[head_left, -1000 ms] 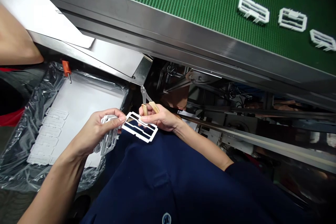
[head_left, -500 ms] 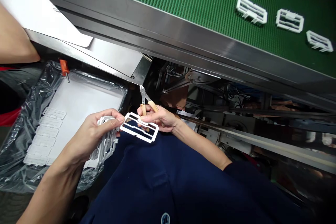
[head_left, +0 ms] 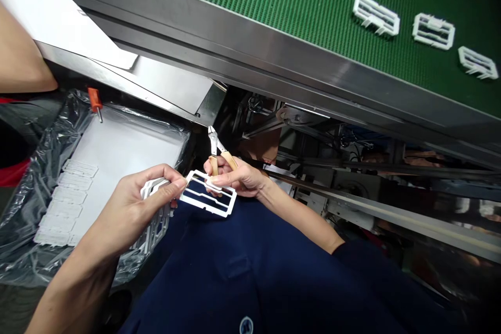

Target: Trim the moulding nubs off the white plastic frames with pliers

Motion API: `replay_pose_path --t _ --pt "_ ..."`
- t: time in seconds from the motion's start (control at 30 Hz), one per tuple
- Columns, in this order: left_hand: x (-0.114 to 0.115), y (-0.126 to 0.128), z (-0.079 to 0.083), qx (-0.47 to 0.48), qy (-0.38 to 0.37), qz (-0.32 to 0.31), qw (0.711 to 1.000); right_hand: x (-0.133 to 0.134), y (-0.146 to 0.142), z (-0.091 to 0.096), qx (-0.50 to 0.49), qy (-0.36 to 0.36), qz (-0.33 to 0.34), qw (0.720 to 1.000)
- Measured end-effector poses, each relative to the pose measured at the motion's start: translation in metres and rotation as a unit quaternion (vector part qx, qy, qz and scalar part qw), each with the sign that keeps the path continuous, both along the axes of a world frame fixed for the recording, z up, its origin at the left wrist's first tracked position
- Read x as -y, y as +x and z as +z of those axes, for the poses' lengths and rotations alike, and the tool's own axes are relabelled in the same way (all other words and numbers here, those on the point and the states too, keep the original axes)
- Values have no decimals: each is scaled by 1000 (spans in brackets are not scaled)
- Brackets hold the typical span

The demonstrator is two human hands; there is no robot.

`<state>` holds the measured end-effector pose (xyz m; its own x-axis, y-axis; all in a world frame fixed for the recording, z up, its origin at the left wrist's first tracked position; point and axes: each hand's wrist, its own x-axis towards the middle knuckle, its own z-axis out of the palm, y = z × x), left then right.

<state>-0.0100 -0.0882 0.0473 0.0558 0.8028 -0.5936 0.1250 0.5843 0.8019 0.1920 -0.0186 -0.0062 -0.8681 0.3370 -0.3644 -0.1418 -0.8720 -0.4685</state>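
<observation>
Left hand (head_left: 133, 209) curled tight around a stack of white plastic frames (head_left: 154, 229), and right hand (head_left: 238, 177) closed on tan-handled side cutters (head_left: 224, 158), its fingers pinching a single frame (head_left: 207, 203) just above the navy shirt (head_left: 242, 276)!

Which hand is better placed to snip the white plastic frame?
Probably the right hand: it grips the tan-handled side cutters beside the frame, while the left hand is full with a stack of frames.

Left hand (head_left: 133, 209) hides much of a frame stack (head_left: 156, 229), right hand (head_left: 238, 177) covers the cutters' handles (head_left: 230, 159), and a bare arm (head_left: 19, 52) runs off the edge.
</observation>
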Motion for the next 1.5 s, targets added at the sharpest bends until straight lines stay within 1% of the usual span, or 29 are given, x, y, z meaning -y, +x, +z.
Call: replay_pose_path --t 0.2,0.3,0.4,0.47,0.53,0.6,0.7,0.77,0.83,0.9,0.97,1.07,1.13,1.2,1.27,1.5 --pt "1 -2 -1 -16 20 -28 999 -1 2 1 22 -3 -2 1000" --pt "-1 -5 1 -27 43 -60 997 0 2 0 21 8 0 1000" --pt "-6 -9 2 -24 97 -99 990 1 1 -1 23 66 3 998" --pt "-9 -10 2 -8 139 -122 983 2 0 -2 24 117 12 993" --pt "-11 -9 2 17 164 -144 976 4 -2 -4 24 153 20 988" --pt "-12 -8 0 37 173 -161 971 7 -2 -7 22 174 24 984" --pt "-11 -4 -1 56 170 -168 969 11 -2 -8 33 213 28 976" --pt "-10 -2 -1 75 161 -167 970 13 2 -4 62 271 37 960" --pt "-9 0 -1 91 154 -163 970 11 10 4 110 361 60 924" --pt "-9 2 -1 97 149 -160 971 5 22 17 169 461 85 867" --pt "-11 2 0 101 145 -162 971 -3 33 34 230 551 113 794" --pt "-14 3 0 108 137 -169 970 -17 45 60 292 660 180 669" --pt "-16 4 1 107 132 -175 970 -24 47 75 308 705 237 593" --pt "-17 5 1 101 126 -180 970 -29 45 86 313 732 282 535" --pt "-18 7 3 96 119 -183 971 -31 43 94 312 746 309 500" --pt "-21 12 6 91 97 -186 974 -36 38 110 308 761 370 435"
